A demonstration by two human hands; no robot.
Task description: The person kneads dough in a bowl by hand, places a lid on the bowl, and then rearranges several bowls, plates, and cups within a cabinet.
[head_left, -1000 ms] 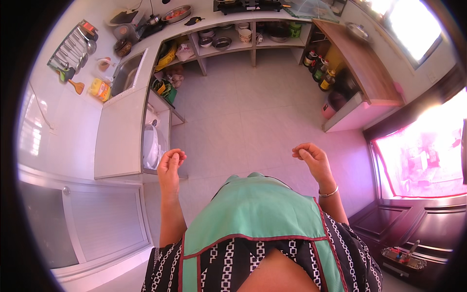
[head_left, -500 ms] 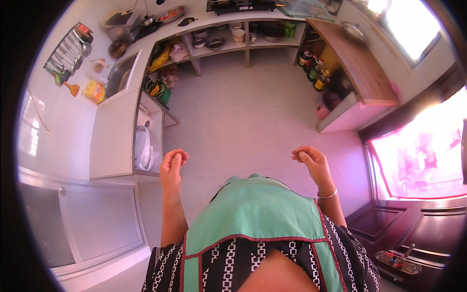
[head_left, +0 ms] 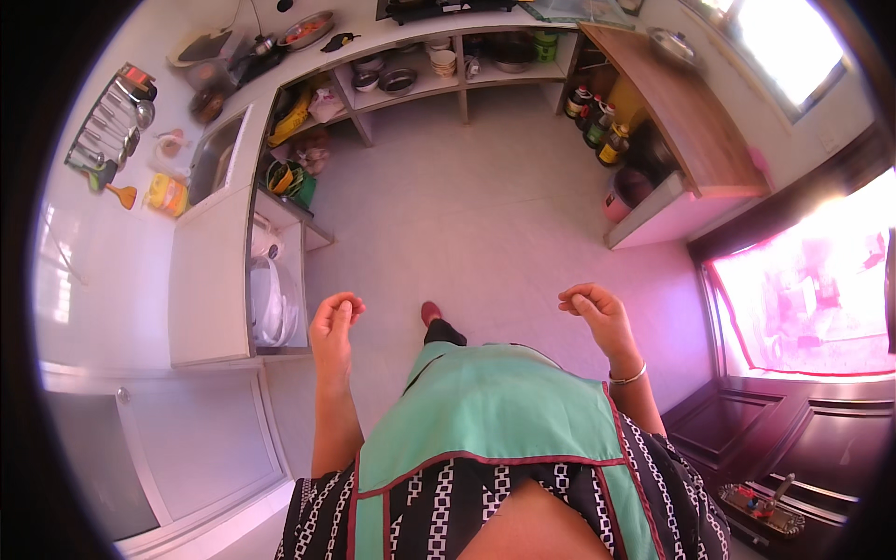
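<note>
My left hand point(head_left: 334, 324) is raised in front of me, its fingers curled in and the thumb pressed to them, with nothing showing in it. Opposite it, my right hand point(head_left: 597, 314) is held up with loosely curled fingers against the thumb, also bare; a bracelet point(head_left: 629, 375) circles that wrist. Between the two spreads the green apron point(head_left: 495, 401) I wear. Past the apron's edge a red shoe point(head_left: 430, 312) shows on the tiled floor point(head_left: 448, 224). Nearest my left hand is the low cabinet with white plastic-wrapped things point(head_left: 273, 303); neither hand touches anything.
A counter with open shelves point(head_left: 420, 91) runs along the far side, holding bowls and pans. At left are a sink point(head_left: 217, 159) and hanging utensils point(head_left: 114, 121). Bottles point(head_left: 597, 126) and a pink bucket point(head_left: 628, 194) stand under the wooden counter point(head_left: 681, 112) at right. A dark door point(head_left: 803, 429) is close by.
The view has moved forward and turned slightly, so the cabinets have shifted left. A red shoe and dark trouser leg have come into view ahead of the apron. Both hands keep their pose.
</note>
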